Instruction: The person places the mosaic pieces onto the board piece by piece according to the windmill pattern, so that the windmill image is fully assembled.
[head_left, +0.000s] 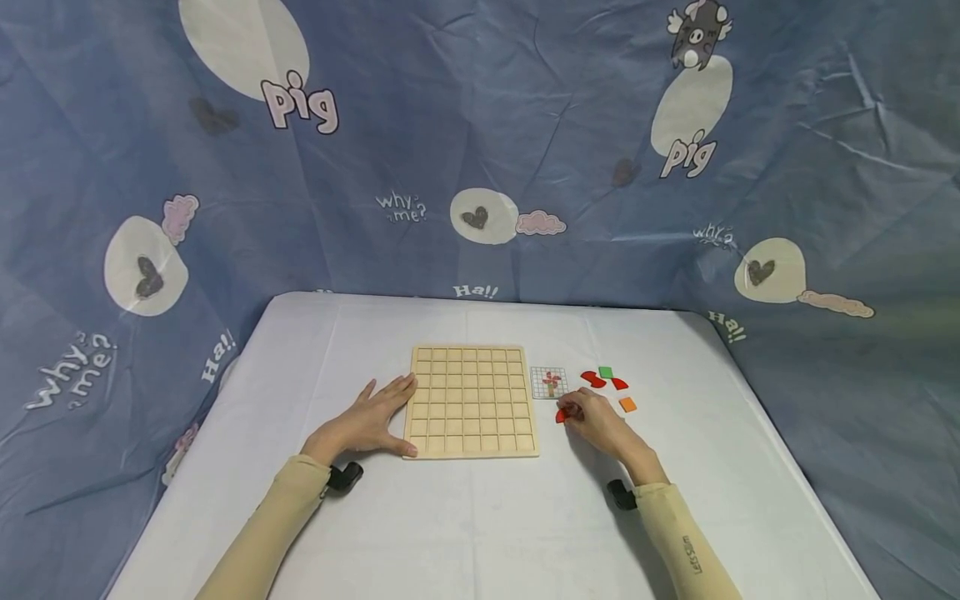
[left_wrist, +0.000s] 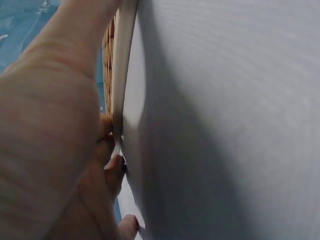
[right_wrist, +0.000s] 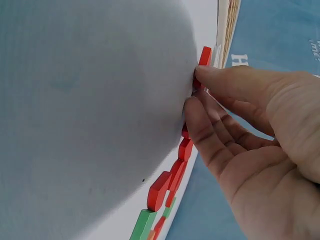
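Observation:
A wooden grid board (head_left: 472,400) lies flat on the white table. My left hand (head_left: 367,421) rests at its left side, thumb and fingers spread along the edge. Its fingertips also touch the board's side in the left wrist view. Right of the board, my right hand (head_left: 596,423) pinches a red block (head_left: 560,416) between thumb and fingers, low over the table. The same red block (right_wrist: 205,56) shows past the thumb in the right wrist view. A pattern card (head_left: 540,389) with a red flower-like figure on a grid lies just beyond that hand.
Beyond the right hand lie more red blocks (head_left: 592,379), a red curved block (head_left: 619,384), a green square block (head_left: 605,372) and an orange square block (head_left: 627,405). A blue printed cloth (head_left: 525,150) hangs behind the table (head_left: 420,533).

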